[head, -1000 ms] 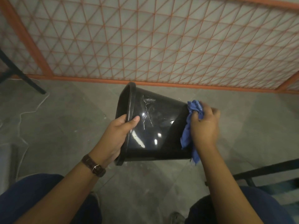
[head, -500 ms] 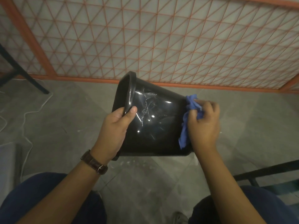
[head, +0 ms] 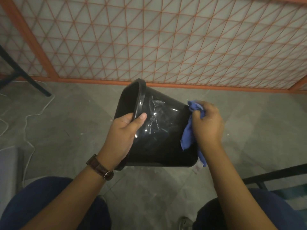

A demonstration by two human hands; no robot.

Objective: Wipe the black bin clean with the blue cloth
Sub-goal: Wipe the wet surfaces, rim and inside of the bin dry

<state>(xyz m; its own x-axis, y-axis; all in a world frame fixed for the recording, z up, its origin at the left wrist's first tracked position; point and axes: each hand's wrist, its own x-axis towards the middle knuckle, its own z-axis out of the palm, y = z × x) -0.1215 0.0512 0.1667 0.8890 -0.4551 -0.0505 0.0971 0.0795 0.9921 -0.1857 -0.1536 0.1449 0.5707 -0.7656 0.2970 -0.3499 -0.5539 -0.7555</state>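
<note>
- Grip check first: left hand (head: 123,135) has the black bin (head: 162,138) by its rim, thumb laid flat on the outer wall. The other fingers are hooked over the lip & hidden inside, so can't tell how they sit.
- Bin's mid-frame, held up off the floor (head: 69,130) above the person's knees. It's tipped on its side w/ the mouth to the upper left and the base to the right. Imo that's so the side wall faces up and the base end is easy to reach.
- Right hand (head: 207,125) is at the base end, fingers curled round the bunched blue cloth (head: 188,136), pressing it on the bin. A loose tail hangs past the bottom corner.
- White streaks (head: 155,117) on the wall near the rim are well apart from the cloth, so prob not wiped yet. Job looks part done at best.
- Bkgd: orange mesh fence (head: 166,47) across the top, wristwatch (head: 99,166) on the left wrist.
</note>
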